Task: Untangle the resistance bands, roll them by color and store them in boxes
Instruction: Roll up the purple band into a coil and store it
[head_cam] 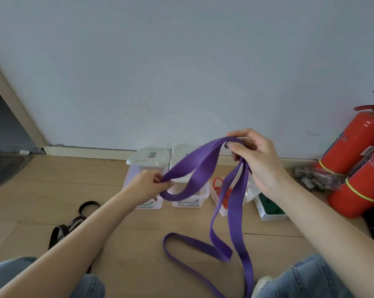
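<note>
1. The purple resistance band [194, 168] was held up off the floor [128, 233] between both hands, most likely so that its strands could hang free and any crossing could be read.
2. The right hand [255, 160] was raised above the left, its fingers curled round the band's top bend; from there two strands were let fall to the floor, where a loose loop [194, 248] lay between the knees.
3. The left hand [147, 186] was kept lower and to the side, a fold of the band pinched between thumb and fingers, so that a slack span was drawn out between the two hands. It was judged that this spread was meant to separate the layers before rolling.
4. Two clear boxes [147, 181] with pale lids were stood side by side against the skirting, just behind the hands, presumably kept within reach for storing the finished rolls.
5. A smaller open box with something red [221, 194] inside and another with green contents [270, 207] were set to the right of those; the colours suggested that sorting by colour was already under way, though what was inside could not be made out clearly.
6. A black band [74, 222] was left on the floor beside the left forearm, seemingly not yet dealt with.
7. Two red fire extinguishers [354, 168] leaned by the wall at the far right, apart from the work.
8. The task was judged to be at the untangling stage for the purple band, with rolling not yet begun.
</note>
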Demonstrator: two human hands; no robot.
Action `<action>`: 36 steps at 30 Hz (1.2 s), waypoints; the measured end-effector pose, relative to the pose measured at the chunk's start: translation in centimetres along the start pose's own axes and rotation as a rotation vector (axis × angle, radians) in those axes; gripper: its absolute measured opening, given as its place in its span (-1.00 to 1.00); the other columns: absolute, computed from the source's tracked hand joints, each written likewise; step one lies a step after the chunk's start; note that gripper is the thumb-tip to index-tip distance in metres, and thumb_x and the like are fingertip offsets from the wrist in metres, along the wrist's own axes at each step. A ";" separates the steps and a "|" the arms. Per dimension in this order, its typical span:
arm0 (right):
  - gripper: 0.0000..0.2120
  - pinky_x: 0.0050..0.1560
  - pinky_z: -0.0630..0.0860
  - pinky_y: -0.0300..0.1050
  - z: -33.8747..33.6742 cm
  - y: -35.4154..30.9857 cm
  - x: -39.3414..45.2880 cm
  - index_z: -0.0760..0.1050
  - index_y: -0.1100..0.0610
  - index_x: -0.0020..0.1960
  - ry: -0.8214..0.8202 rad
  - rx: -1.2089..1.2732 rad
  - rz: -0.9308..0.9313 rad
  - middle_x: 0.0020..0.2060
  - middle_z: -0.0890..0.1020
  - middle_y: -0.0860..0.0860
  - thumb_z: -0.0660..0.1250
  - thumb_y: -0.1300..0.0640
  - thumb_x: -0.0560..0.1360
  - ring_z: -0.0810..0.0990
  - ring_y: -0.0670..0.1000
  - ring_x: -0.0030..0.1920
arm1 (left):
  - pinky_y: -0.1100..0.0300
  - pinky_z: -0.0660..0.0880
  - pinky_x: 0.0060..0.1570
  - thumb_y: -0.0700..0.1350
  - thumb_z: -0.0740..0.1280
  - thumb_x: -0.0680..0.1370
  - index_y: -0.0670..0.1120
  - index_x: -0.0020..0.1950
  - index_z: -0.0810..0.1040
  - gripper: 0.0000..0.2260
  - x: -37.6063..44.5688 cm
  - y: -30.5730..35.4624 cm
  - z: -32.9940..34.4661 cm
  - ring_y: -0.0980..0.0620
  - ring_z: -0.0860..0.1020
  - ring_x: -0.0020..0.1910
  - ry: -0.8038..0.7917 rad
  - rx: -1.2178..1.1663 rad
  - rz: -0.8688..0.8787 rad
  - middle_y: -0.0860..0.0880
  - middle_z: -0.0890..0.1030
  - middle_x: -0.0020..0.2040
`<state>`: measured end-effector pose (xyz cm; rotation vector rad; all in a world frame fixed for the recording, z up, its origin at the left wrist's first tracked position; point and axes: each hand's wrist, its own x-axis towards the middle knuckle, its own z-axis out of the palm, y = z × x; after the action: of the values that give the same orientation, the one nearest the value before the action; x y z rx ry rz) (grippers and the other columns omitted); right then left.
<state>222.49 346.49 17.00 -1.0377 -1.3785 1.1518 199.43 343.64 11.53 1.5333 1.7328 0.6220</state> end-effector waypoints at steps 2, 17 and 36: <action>-0.86 -0.34 0.41 -0.36 -0.3 0.4 0.2 0.55 0.13 -0.07 0.045 -0.121 0.003 -0.37 0.52 0.01 0.31 0.34 0.49 0.44 -0.18 -0.43 | 0.34 0.56 -0.32 -0.11 0.39 0.48 -0.22 0.04 0.55 -0.77 0.0 0.4 -0.7 0.02 0.57 -0.28 0.039 -0.400 -0.126 -0.10 0.57 -0.22; -0.95 -0.17 0.43 -0.21 -0.8 1.6 0.8 0.57 0.04 -0.08 0.043 -0.321 0.015 -0.23 0.63 0.08 0.37 0.16 0.48 0.55 -0.07 -0.22 | 0.28 0.53 -0.11 0.13 0.31 0.40 -0.14 0.04 0.61 -0.61 -1.4 1.1 -2.9 0.06 0.58 -0.16 -0.503 -0.606 -0.024 -0.06 0.64 -0.18; -0.92 -0.20 0.41 -0.22 -0.1 -0.2 0.7 0.54 0.05 -0.15 0.098 -0.159 -0.166 -0.36 0.55 -0.09 0.39 0.21 0.46 0.47 -0.14 -0.31 | -0.01 0.55 0.02 -0.20 0.39 0.44 -0.14 -0.02 0.50 -0.85 -1.3 2.4 1.0 0.05 0.58 -0.28 -0.204 -0.366 0.153 -0.01 0.53 -0.29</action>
<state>222.52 347.11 17.35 -1.0556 -1.4663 0.8701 201.75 342.68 13.02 1.4201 1.2770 0.7829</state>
